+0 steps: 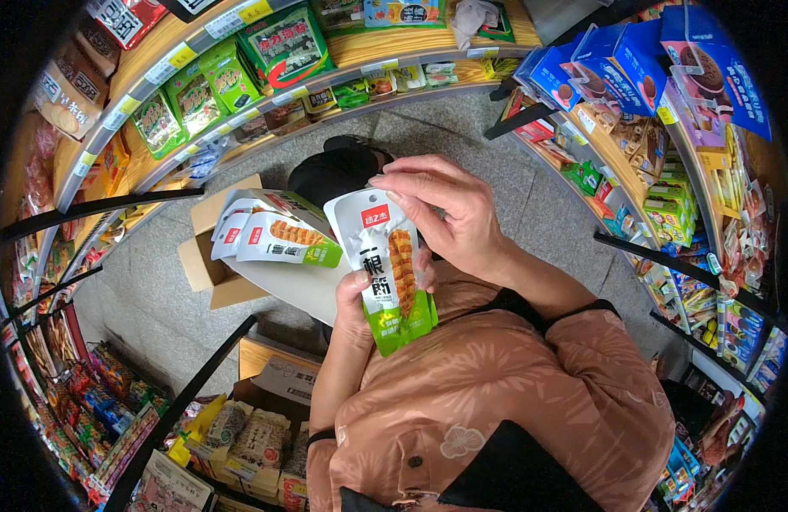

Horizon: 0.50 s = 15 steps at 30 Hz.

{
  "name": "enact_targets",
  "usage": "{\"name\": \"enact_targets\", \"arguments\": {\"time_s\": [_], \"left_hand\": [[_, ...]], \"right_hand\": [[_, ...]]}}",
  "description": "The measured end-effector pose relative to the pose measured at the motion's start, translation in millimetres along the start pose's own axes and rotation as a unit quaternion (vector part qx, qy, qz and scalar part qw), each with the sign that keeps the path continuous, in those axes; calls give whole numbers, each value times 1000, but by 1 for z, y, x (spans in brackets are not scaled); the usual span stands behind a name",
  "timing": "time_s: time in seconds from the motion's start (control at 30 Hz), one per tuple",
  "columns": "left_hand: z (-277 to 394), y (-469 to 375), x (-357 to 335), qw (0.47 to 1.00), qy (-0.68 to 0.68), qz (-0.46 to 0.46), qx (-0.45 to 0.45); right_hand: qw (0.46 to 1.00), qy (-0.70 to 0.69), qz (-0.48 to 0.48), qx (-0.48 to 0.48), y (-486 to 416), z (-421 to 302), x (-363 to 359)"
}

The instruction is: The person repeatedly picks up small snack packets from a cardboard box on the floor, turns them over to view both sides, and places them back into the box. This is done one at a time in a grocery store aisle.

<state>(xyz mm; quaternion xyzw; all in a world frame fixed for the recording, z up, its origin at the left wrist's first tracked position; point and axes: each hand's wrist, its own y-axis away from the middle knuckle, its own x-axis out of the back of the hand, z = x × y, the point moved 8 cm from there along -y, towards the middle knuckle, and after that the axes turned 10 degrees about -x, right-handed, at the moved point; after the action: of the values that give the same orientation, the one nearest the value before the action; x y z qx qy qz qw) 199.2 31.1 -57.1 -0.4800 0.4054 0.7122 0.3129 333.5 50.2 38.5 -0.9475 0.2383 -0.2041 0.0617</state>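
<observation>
In the head view my left hand (355,307) grips a stack of white and green snack pouches (384,275) by its lower sides, thumb on the front. The front pouch shows a brown skewered snack and a round hang hole. My right hand (448,211) is at the pouches' top edge, with thumb and fingertips closed on the upper right corner. More pouches of the same kind (285,238) lie fanned on a pale board or lid (291,288) to the left of the held stack.
An open cardboard box (224,291) stands on the grey tiled floor (144,275). Curved shelves (343,57) with seaweed snacks run ahead, blue biscuit boxes (618,64) stand at the right, and packed goods (259,441) fill a display at the lower left. Black bars (189,390) jut inward.
</observation>
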Motion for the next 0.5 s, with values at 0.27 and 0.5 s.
{"name": "enact_targets", "arguments": {"time_s": [0.27,0.5], "left_hand": [[10,-1,-5,996,-85,-12,-30],[13,-3,-5,988,-141,-20,-56]], "right_hand": [[988,100,46,110,6,-12,3],[991,79,50,96,9,-8,2]]}}
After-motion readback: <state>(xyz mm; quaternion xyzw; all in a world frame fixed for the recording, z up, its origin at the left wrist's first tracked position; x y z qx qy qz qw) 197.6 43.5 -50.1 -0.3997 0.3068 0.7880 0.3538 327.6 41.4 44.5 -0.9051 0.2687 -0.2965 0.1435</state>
